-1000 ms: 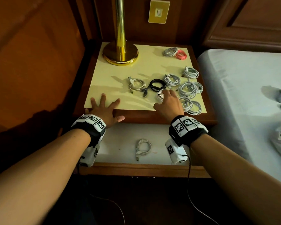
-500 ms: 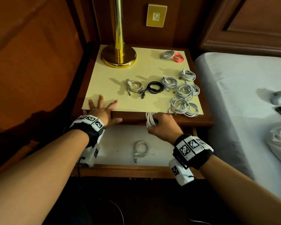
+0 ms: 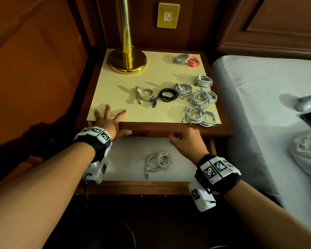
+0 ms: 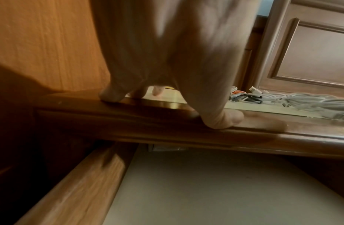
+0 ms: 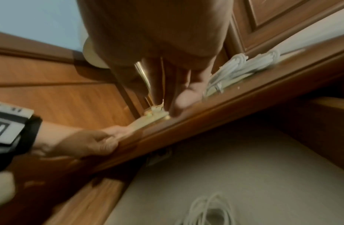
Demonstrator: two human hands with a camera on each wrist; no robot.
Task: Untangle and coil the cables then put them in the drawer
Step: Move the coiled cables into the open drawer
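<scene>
My right grip (image 3: 186, 141), fingers loosely curled and empty, hovers at the counter's (image 3: 169, 129) front edge, nearest white coil (image 3: 196, 115) just beyond it, toward the right corner.

Coiled cables (image 3: 198, 99) lie on the nightstand (image 3: 169, 129); two in the drawer (image 3: 133, 155) below.

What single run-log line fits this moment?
stage: stowing coils | left hand: flat on nightstand edge | right hand: empty, over drawer | white cables: in drawer
</scene>
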